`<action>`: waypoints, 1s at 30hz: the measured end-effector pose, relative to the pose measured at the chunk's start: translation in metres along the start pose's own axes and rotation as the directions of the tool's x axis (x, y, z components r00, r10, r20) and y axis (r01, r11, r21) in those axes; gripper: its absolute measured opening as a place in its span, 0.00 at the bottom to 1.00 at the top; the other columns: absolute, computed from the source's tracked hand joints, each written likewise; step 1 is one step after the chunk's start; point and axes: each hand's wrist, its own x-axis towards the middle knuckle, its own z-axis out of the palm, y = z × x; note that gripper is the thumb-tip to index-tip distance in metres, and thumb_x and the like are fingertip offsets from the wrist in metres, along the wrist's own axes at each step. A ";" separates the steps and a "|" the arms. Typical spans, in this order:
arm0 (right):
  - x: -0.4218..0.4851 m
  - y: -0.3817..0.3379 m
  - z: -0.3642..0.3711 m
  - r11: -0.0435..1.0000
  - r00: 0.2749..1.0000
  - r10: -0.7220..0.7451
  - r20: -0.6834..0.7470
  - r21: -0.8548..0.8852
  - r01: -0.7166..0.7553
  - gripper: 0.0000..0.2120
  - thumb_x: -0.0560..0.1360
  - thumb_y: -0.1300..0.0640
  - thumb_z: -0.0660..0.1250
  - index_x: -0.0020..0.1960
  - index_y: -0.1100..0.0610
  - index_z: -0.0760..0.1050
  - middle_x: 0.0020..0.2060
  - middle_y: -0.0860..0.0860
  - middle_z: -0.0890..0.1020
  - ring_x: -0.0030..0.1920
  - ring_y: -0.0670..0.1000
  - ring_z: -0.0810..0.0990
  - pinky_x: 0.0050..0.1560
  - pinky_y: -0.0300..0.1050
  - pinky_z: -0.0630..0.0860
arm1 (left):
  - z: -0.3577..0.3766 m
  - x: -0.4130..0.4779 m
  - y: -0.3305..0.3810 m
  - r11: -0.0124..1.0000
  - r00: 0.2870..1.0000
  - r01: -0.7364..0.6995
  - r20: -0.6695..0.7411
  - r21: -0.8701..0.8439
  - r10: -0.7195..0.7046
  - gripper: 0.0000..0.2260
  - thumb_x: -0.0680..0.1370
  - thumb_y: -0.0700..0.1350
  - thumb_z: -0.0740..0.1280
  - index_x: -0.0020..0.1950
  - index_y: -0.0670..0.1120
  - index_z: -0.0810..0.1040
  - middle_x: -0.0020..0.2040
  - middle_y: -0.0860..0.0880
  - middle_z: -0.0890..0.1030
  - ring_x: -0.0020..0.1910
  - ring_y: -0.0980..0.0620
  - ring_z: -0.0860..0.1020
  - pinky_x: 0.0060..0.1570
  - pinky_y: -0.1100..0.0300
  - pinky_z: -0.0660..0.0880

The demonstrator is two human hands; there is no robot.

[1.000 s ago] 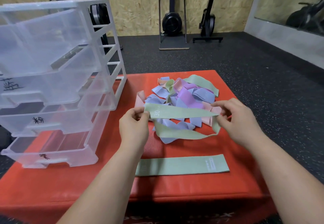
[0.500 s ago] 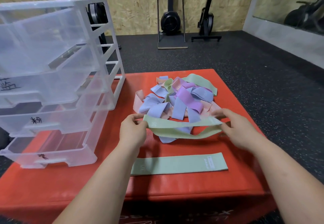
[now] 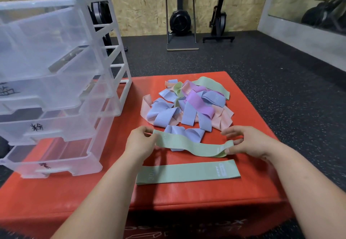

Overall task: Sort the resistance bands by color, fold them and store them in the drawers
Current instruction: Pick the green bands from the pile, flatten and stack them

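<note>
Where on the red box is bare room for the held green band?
Bare red box lies between the flat green band and the near edge, and in front of the drawer unit. The band pile crowds the far middle, beyond the held green band.

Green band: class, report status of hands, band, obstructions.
Left hand and right hand pinch ends of the green band. Slack, unfolded, over the red mat. Nearer, a second green band lies flat; mixed pile behind.
</note>
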 end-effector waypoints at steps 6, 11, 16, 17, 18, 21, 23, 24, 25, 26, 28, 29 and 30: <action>-0.002 -0.001 0.002 0.962 0.989 0.001 -0.145 -0.271 -0.040 0.15 0.67 0.65 0.80 0.41 0.44 0.86 0.41 0.48 0.86 0.38 0.51 0.84 0.43 0.47 0.81 | -0.002 -0.002 -0.002 0.990 0.993 -0.098 -0.080 -0.101 0.090 0.04 0.77 0.49 0.74 0.43 0.52 0.85 0.38 0.53 0.86 0.40 0.48 0.85 0.44 0.49 0.81; -0.016 -0.012 -0.005 0.979 0.933 -0.086 -0.350 -0.202 0.015 0.13 0.69 0.65 0.79 0.46 0.48 0.87 0.39 0.46 0.87 0.42 0.44 0.84 0.42 0.34 0.76 | -0.012 -0.012 0.004 0.961 0.988 -0.142 -0.089 -0.236 0.125 0.03 0.79 0.45 0.75 0.45 0.50 0.86 0.40 0.50 0.87 0.39 0.52 0.83 0.46 0.52 0.80; -0.035 -0.013 0.000 0.976 0.874 -0.107 -0.475 -0.217 0.002 0.06 0.75 0.59 0.76 0.45 0.48 0.87 0.39 0.44 0.86 0.45 0.47 0.84 0.45 0.42 0.71 | -0.022 -0.028 0.005 0.932 0.984 -0.177 -0.062 -0.315 0.165 0.02 0.80 0.43 0.75 0.47 0.46 0.87 0.41 0.43 0.87 0.35 0.55 0.81 0.43 0.57 0.80; -0.039 -0.013 0.002 0.978 0.864 -0.110 -0.492 -0.210 0.005 0.06 0.75 0.59 0.76 0.44 0.47 0.87 0.39 0.43 0.86 0.44 0.47 0.84 0.45 0.43 0.71 | -0.024 -0.033 0.005 0.927 0.983 -0.184 -0.061 -0.327 0.174 0.02 0.80 0.42 0.75 0.48 0.44 0.87 0.40 0.42 0.86 0.34 0.55 0.81 0.41 0.59 0.79; -0.043 -0.013 0.004 0.980 0.857 -0.109 -0.504 -0.200 0.007 0.07 0.75 0.58 0.76 0.44 0.47 0.86 0.39 0.42 0.86 0.43 0.46 0.84 0.45 0.44 0.72 | -0.026 -0.037 0.005 0.922 0.982 -0.188 -0.062 -0.339 0.177 0.03 0.80 0.42 0.75 0.48 0.44 0.87 0.40 0.41 0.86 0.34 0.56 0.80 0.40 0.61 0.78; -0.054 -0.014 0.012 0.994 0.847 -0.081 -0.526 -0.103 0.031 0.09 0.75 0.61 0.77 0.43 0.46 0.87 0.38 0.42 0.86 0.43 0.45 0.84 0.45 0.42 0.74 | -0.031 -0.047 0.001 0.917 0.985 -0.170 -0.056 -0.360 0.161 0.03 0.80 0.41 0.75 0.48 0.42 0.86 0.38 0.45 0.84 0.33 0.57 0.79 0.34 0.67 0.74; -0.061 -0.014 0.018 0.996 0.851 -0.062 -0.522 0.026 0.089 0.12 0.74 0.65 0.76 0.43 0.47 0.87 0.38 0.44 0.87 0.44 0.47 0.86 0.48 0.43 0.79 | -0.035 -0.056 -0.003 0.917 0.988 -0.153 -0.040 -0.369 0.149 0.03 0.80 0.41 0.75 0.49 0.42 0.86 0.38 0.46 0.84 0.33 0.57 0.79 0.32 0.69 0.73; -0.066 -0.015 0.020 0.991 0.854 -0.064 -0.516 0.067 0.115 0.14 0.74 0.67 0.75 0.43 0.47 0.87 0.40 0.45 0.88 0.45 0.47 0.86 0.51 0.44 0.79 | -0.037 -0.059 -0.006 0.918 0.989 -0.145 -0.030 -0.369 0.144 0.03 0.80 0.41 0.74 0.49 0.42 0.86 0.38 0.47 0.84 0.33 0.57 0.80 0.32 0.69 0.73; -0.070 -0.017 0.021 0.987 0.858 -0.072 -0.509 0.090 0.136 0.15 0.73 0.68 0.75 0.44 0.48 0.87 0.41 0.45 0.88 0.46 0.46 0.86 0.53 0.45 0.80 | -0.039 -0.062 -0.009 0.921 0.990 -0.138 -0.022 -0.363 0.139 0.02 0.80 0.41 0.75 0.49 0.43 0.86 0.39 0.46 0.85 0.34 0.57 0.80 0.33 0.68 0.74; -0.074 -0.018 0.022 0.982 0.861 -0.082 -0.501 0.109 0.157 0.15 0.73 0.69 0.75 0.45 0.48 0.87 0.43 0.44 0.88 0.47 0.45 0.86 0.55 0.45 0.80 | -0.040 -0.065 -0.013 0.925 0.991 -0.132 -0.022 -0.356 0.133 0.02 0.80 0.42 0.75 0.48 0.44 0.86 0.40 0.46 0.85 0.35 0.57 0.81 0.35 0.66 0.75; -0.080 -0.019 0.024 0.973 0.872 -0.091 -0.481 0.143 0.180 0.15 0.73 0.69 0.76 0.47 0.49 0.87 0.45 0.45 0.88 0.48 0.45 0.86 0.57 0.44 0.79 | -0.044 -0.067 -0.022 0.934 0.993 -0.118 -0.033 -0.336 0.113 0.02 0.79 0.44 0.76 0.47 0.47 0.87 0.42 0.47 0.87 0.38 0.55 0.82 0.40 0.58 0.79; -0.082 -0.018 0.025 0.971 0.878 -0.092 -0.471 0.155 0.185 0.15 0.73 0.70 0.76 0.47 0.49 0.87 0.45 0.45 0.88 0.48 0.46 0.86 0.58 0.44 0.79 | -0.045 -0.069 -0.025 0.939 0.994 -0.106 -0.034 -0.328 0.101 0.02 0.79 0.44 0.76 0.46 0.48 0.87 0.42 0.48 0.87 0.39 0.53 0.83 0.43 0.54 0.81; -0.084 -0.017 0.026 0.970 0.882 -0.093 -0.461 0.160 0.185 0.15 0.72 0.70 0.76 0.47 0.50 0.87 0.46 0.45 0.88 0.48 0.47 0.86 0.59 0.44 0.79 | -0.047 -0.071 -0.029 0.942 0.995 -0.095 -0.032 -0.323 0.090 0.02 0.79 0.44 0.76 0.46 0.48 0.87 0.42 0.48 0.87 0.40 0.51 0.84 0.45 0.51 0.81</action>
